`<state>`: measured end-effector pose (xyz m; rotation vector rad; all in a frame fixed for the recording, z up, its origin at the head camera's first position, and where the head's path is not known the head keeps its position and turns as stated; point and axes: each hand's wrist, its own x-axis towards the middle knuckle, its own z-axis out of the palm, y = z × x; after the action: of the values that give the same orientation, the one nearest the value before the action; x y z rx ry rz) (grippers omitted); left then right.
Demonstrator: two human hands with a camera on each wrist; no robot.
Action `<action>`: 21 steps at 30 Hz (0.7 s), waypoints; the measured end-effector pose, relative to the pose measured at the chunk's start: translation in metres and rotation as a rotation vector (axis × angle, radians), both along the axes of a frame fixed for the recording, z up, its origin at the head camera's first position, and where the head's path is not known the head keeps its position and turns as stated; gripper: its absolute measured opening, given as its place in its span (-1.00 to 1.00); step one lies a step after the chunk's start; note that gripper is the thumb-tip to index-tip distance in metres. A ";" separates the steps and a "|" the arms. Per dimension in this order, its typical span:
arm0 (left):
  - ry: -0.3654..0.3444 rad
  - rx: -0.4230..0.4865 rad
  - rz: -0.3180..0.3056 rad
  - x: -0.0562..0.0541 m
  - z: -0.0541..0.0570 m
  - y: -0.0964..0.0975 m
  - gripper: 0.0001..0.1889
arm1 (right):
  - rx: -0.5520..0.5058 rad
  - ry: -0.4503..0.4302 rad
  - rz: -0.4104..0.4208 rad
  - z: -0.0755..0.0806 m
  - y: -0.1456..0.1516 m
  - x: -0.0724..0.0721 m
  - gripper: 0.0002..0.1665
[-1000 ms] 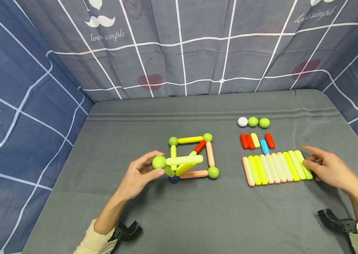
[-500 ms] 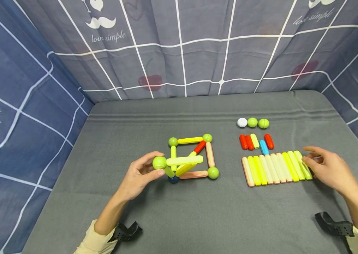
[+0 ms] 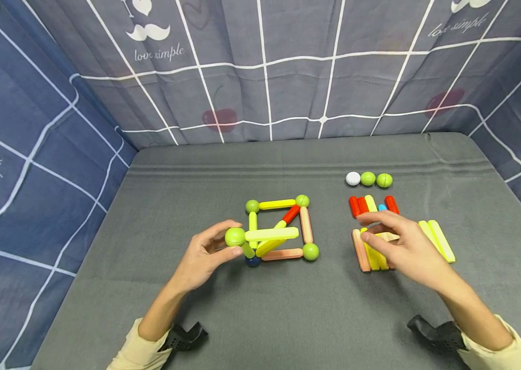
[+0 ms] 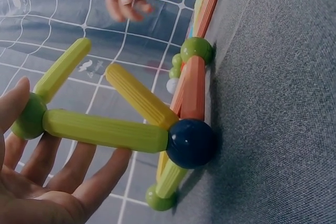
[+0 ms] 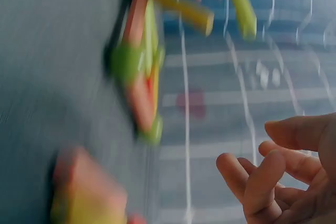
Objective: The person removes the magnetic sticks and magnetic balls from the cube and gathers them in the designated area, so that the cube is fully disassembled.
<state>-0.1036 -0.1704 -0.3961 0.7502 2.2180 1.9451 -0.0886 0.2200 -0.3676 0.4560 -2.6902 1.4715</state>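
Note:
With thumb and fingers, my left hand holds a green ball at the raised corner of a stick-and-ball structure. From this ball a pale green rod juts sideways, and another green rod runs down to a navy ball on the table. A yellow rod slants up from the navy ball. The structure's base is a square of rods with green balls at the other corners. My right hand, fingers loosely bent and holding nothing, is over the row of long rods, hiding its middle.
Behind the row lie short red rods, a short yellow-green rod and a partly covered blue rod. Farther back sit a white ball and two green balls. A grid-patterned curtain encloses the grey table.
My right hand has moved left from the right end of the rod row to above its middle. The left hand stays on its ball, which has shifted very slightly right.

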 end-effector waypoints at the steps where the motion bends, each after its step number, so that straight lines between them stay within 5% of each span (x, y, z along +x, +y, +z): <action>1: -0.001 0.001 -0.005 0.000 0.000 0.000 -0.58 | -0.038 -0.019 0.045 0.002 -0.011 0.000 -0.67; 5: -0.003 0.009 -0.023 -0.001 0.000 0.002 -0.58 | -0.139 -0.097 0.181 0.008 -0.051 -0.002 -0.60; 11: 0.013 -0.006 -0.031 -0.001 0.001 0.004 -0.59 | -0.154 -0.107 0.298 0.010 -0.085 -0.009 -0.62; 21: -0.016 -0.036 -0.043 0.001 0.007 0.007 -0.58 | -0.022 0.103 0.200 0.007 -0.107 -0.011 -0.78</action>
<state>-0.1029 -0.1632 -0.3892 0.7677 2.2029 1.8802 -0.1000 0.1130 -0.3610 0.7979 -2.6097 1.4757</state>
